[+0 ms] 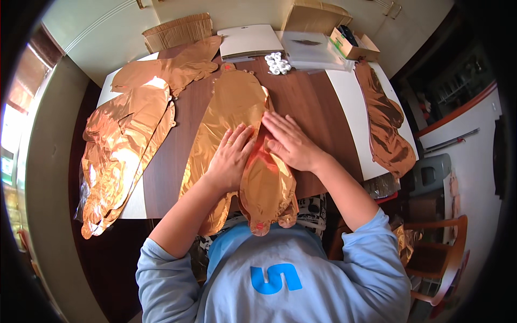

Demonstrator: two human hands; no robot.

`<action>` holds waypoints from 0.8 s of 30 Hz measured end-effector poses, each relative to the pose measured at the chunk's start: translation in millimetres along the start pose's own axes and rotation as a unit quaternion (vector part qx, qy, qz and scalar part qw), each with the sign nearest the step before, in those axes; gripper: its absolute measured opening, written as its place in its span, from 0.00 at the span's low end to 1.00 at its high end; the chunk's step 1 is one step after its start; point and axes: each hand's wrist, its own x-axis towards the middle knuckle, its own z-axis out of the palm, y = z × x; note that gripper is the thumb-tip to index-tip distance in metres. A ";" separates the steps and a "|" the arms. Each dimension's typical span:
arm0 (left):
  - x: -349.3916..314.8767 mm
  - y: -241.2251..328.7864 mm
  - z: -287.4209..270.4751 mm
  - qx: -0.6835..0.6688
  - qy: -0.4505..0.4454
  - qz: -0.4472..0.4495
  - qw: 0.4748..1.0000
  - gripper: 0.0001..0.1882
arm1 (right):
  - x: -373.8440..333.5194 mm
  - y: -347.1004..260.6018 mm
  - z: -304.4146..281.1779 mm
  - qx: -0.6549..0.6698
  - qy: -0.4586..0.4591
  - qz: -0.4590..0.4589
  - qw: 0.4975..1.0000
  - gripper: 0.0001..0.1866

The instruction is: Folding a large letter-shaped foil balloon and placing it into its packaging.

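Observation:
A flat, copper-coloured foil balloon (234, 102) lies lengthwise on the brown wooden table in front of me, its near end hanging over the edge towards my lap. My left hand (231, 156) rests on its middle, fingers stretched out, with a ring on one finger. Opposite it, my right hand (290, 142) presses flat along the balloon's right edge, fingers extended. Between the hands the foil looks folded inward, with a reddish sheen in the crease. Below them a rounded foil lobe (267, 183) ends in a small tab with a red mark.
More copper foil balloons (126, 126) are piled at the left, and another (379, 116) lies along the right edge. At the back are white rolls (278, 63), white sheets (246, 40), clear plastic bags (312, 51) and a small carton (355, 46). A wooden chair (439, 258) stands right.

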 end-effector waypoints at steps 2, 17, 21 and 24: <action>1.2 1.9 -2.1 0.004 0.001 -0.001 1.000 0.43 | -2.2 7.4 -4.0 -0.036 0.067 0.033 0.997 0.33; -1.6 -2.4 -1.1 0.016 0.001 0.018 1.000 0.42 | 7.4 -0.1 4.9 -0.130 -0.006 0.056 0.990 0.35; -1.5 -0.5 -1.2 0.017 -0.029 0.006 0.999 0.47 | 6.3 -0.5 5.2 -0.151 -0.018 0.053 0.987 0.36; -1.1 -1.7 0.8 0.006 -0.029 0.000 1.000 0.52 | 6.1 -0.1 5.3 -0.165 -0.023 0.051 0.985 0.37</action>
